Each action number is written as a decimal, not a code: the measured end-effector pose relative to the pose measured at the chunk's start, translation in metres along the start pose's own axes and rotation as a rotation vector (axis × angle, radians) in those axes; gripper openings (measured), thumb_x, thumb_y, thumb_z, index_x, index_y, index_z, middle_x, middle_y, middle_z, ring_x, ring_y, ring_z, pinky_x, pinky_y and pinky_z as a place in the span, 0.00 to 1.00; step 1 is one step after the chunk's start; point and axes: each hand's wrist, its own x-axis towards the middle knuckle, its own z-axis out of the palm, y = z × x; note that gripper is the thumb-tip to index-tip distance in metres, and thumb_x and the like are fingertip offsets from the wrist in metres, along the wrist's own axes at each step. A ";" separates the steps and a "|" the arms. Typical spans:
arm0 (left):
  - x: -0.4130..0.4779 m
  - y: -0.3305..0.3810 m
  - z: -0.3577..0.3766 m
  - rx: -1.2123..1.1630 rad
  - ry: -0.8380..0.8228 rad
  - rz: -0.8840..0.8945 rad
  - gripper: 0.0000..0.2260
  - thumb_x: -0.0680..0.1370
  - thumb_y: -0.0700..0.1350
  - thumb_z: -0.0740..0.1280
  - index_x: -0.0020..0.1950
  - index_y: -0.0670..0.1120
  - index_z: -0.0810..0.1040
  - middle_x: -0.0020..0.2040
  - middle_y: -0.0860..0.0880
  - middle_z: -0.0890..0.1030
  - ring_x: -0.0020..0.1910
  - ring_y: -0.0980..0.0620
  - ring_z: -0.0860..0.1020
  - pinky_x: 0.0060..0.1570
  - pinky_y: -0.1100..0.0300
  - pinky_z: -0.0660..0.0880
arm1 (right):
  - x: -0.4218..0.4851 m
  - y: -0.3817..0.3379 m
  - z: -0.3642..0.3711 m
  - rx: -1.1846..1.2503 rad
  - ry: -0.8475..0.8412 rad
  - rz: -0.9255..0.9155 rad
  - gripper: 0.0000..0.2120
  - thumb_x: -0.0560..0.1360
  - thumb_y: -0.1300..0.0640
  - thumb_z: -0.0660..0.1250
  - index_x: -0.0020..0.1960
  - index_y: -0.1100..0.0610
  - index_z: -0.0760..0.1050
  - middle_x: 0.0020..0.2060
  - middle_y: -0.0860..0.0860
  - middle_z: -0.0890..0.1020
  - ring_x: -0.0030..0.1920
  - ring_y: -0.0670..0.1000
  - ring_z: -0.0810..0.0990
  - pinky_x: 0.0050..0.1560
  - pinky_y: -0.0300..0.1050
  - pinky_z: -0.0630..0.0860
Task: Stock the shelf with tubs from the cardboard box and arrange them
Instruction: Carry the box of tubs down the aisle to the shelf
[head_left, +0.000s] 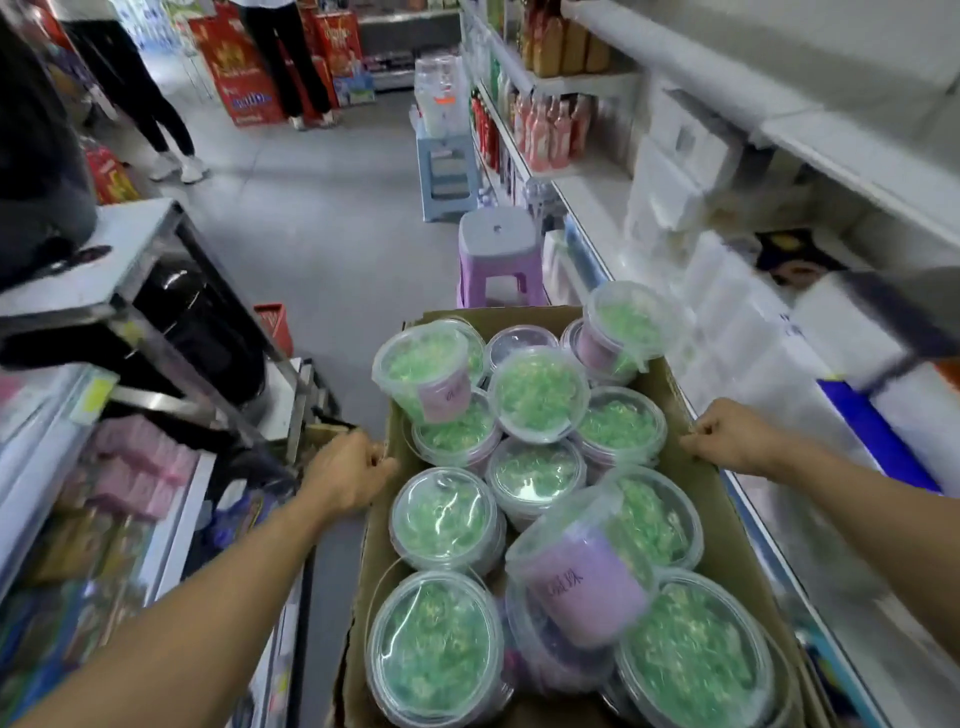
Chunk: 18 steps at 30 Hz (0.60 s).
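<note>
Setting: a shop aisle, seen from the head camera looking forward and down; the right side is blurred.
Box: an open cardboard box (701, 509) sits low in the middle of the view, between both arms and just beside the shelf.
Tubs: clear round tubs (447, 519) with green contents and purple labels fill the box. Most stand upright with their lids up, packed touching one another.
Tilted tubs: three lie on top of the others: one at the far left (426, 366), one at the far right corner (623, 327), and one near the front (576, 566) showing handwriting on its label.
Left hand: the left hand (345, 475) grips the box's left rim, fingers curled together over the edge.
Right hand: the right hand (727, 439) grips the right rim, fingers curled tight on the cardboard.
Shelf: white shelving (592, 202) runs along the right. White packs sit on its lower levels, too blurred to identify.
Bottles: red and pink bottles (550, 132) stand on the shelf further up the aisle.
Stools: a purple stool (496, 244) stands just beyond the box, with a blue stool (447, 171) behind it.
Left side: a glass-topped case (171, 519) holds coloured packets.
Background: two people in dark trousers (140, 88) stand at the aisle's far end near red cartons (239, 67).
</note>
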 end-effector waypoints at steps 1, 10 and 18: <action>0.032 0.002 -0.004 -0.006 -0.011 -0.002 0.20 0.71 0.51 0.67 0.26 0.44 0.63 0.23 0.50 0.67 0.27 0.45 0.69 0.28 0.57 0.62 | 0.031 -0.006 -0.012 -0.009 -0.005 -0.002 0.25 0.68 0.54 0.67 0.19 0.56 0.56 0.20 0.50 0.58 0.26 0.51 0.57 0.33 0.44 0.58; 0.304 0.014 -0.047 -0.033 0.000 -0.034 0.19 0.72 0.48 0.66 0.25 0.44 0.63 0.22 0.51 0.68 0.23 0.49 0.67 0.27 0.60 0.67 | 0.293 -0.062 -0.106 -0.009 0.028 -0.013 0.27 0.71 0.61 0.68 0.19 0.56 0.58 0.19 0.50 0.59 0.23 0.50 0.57 0.30 0.42 0.58; 0.541 0.003 -0.083 -0.025 -0.053 -0.045 0.16 0.71 0.48 0.65 0.26 0.46 0.66 0.23 0.51 0.70 0.24 0.51 0.71 0.29 0.58 0.72 | 0.513 -0.114 -0.162 -0.047 0.028 0.024 0.26 0.71 0.58 0.68 0.18 0.56 0.60 0.17 0.47 0.59 0.19 0.46 0.57 0.30 0.43 0.58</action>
